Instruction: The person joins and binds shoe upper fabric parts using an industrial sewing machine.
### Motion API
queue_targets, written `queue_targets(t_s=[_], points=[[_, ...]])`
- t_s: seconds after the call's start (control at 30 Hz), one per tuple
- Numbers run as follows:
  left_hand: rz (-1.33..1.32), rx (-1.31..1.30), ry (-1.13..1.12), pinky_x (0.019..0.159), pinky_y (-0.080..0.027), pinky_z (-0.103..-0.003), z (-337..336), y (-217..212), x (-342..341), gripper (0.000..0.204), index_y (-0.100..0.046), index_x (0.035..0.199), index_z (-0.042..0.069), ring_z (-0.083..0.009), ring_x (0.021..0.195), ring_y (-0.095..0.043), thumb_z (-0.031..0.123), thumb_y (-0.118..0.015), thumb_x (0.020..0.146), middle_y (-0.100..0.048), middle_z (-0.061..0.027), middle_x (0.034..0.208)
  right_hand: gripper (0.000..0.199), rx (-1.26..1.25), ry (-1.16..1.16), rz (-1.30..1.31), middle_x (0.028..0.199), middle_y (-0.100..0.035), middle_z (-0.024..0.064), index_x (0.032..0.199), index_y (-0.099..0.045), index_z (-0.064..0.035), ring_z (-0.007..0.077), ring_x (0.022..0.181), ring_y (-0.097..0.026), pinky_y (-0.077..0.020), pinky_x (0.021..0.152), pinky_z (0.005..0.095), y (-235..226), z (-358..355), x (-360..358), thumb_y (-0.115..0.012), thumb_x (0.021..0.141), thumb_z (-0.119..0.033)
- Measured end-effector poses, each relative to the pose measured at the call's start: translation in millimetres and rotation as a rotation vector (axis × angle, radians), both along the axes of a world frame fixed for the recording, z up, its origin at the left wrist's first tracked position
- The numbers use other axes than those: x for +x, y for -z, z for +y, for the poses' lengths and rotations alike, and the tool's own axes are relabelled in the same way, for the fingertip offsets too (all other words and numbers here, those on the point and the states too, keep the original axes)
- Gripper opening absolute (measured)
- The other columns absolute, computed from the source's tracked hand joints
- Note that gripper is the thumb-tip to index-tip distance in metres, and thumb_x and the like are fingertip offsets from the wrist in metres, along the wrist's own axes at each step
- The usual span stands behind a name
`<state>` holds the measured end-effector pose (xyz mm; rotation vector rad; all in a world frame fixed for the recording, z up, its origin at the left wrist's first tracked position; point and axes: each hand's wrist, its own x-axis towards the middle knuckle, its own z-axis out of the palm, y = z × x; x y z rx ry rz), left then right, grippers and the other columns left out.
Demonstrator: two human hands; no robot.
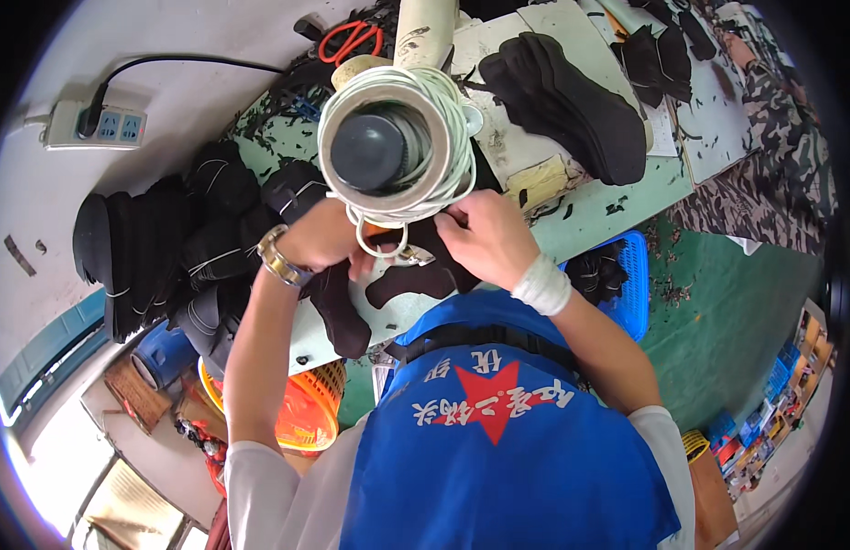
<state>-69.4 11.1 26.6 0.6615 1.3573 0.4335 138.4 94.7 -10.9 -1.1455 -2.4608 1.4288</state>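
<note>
Both hands are close together over a black cloth piece [416, 275] that lies on the near edge of the green table [608, 215]. The left hand [320, 236] has a gold watch [280, 258] on its wrist. Its fingers are curled in, and they seem to pinch the left end of the cloth, but the hand hides the tips, so I cannot be sure. The right hand [485, 236] has a white band [541, 284] on its wrist. Its fingers are bent down and press on the top of the same cloth piece, just beside the left hand.

Right above the hands, a big spool [388, 147] wound with white cord [448, 119] fills the middle of the view. A loop of that cord hangs down and touches the space between the two hands.

To the left, a big pile of black pieces [168, 247] sits on the table. Far to the right lies another heap of black pieces [572, 101] on a light board. Red scissors [352, 38] rest at the far edge of the table. A white power strip [95, 126] with a black plug lies far left. Near the person, under the table, there is an orange basket [306, 412] on the left and a blue basket [627, 284] on the right.
</note>
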Motion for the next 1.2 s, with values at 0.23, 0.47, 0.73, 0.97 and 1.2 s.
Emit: queue_targets(t_s=[0.23,0.47,0.73,0.97,1.2], points=[[-0.014,-0.016,-0.174,0.041,-0.048,-0.024,-5,13,27,0.005,-0.065,0.085,0.002,-0.0132,0.050,-0.062,0.004,-0.060,0.086,-0.066,-0.0072,0.067,0.025,0.037,0.178,0.032,0.060,-0.059,0.0209,0.067,-0.063,0.0011,0.0390,0.058,-0.061,-0.0486,0.057,0.0452,-7,9,13,-0.064,0.080,-0.020],[-0.546,-0.112,-0.580,0.051,-0.058,-0.029,-35,21,70,0.038,-0.053,0.110,-0.005,-0.0192,0.060,-0.065,0.030,-0.051,0.098,-0.064,-0.0128,0.080,0.018,-0.879,0.528,0.241,0.059,-0.052,-0.0040,0.077,-0.052,-0.0035,0.0021,0.052,-0.046,-0.0334,0.046,0.0208,-28,-29,56,-0.063,0.088,-0.013],[-0.259,-0.114,-0.525,0.046,-0.044,-0.018,-23,11,60,0.035,-0.064,0.084,-0.002,-0.0054,0.055,-0.055,0.030,-0.059,0.096,-0.060,-0.0026,0.068,0.016,-1.183,0.464,0.233,0.064,-0.060,0.0079,0.081,-0.054,0.0027,0.0153,0.053,-0.063,-0.0521,0.046,0.0274,-40,-24,37,-0.059,0.087,-0.011],[-0.285,-0.088,-0.641,0.051,-0.058,-0.028,-24,23,54,0.023,-0.059,0.105,-0.007,-0.0200,0.059,-0.065,0.014,-0.054,0.097,-0.063,-0.0166,0.078,0.020,-1.202,0.347,0.140,0.065,-0.060,0.0052,0.079,-0.061,-0.0015,0.0117,0.050,-0.057,-0.0480,0.047,0.0246,-24,-11,38,-0.060,0.087,-0.020],[0.117,-0.138,0.169,0.095,-0.043,-0.030,-13,5,53,0.040,-0.054,0.123,0.000,-0.0166,0.105,-0.059,0.018,-0.066,0.089,-0.065,-0.0103,0.109,0.020,-1.193,0.503,0.257,0.066,-0.059,0.0057,0.078,-0.060,-0.0001,0.0136,0.058,-0.061,-0.0526,0.055,0.0264,-28,-19,44,-0.061,0.088,-0.018]])
